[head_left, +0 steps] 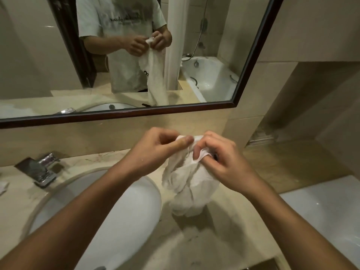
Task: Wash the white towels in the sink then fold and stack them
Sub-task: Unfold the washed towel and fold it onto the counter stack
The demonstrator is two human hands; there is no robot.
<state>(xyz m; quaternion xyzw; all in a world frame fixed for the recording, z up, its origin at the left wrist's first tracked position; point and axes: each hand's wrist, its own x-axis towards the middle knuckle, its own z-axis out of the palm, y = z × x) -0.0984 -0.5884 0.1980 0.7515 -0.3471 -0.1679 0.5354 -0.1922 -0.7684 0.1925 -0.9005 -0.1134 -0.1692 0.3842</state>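
Note:
A wet white towel (190,184) hangs bunched from both my hands above the beige counter, just right of the white sink (120,217). My left hand (155,149) pinches its top edge between thumb and fingers. My right hand (218,158) grips the top edge beside it, fingers curled into the cloth. The towel's lower end rests on or just above the counter. The mirror (136,55) reflects the same hold.
A chrome tap (41,168) stands behind the sink at the left. The marble counter (224,240) runs to the right, ending at a white bathtub rim (327,211). A small white packet (3,187) lies at the far left edge.

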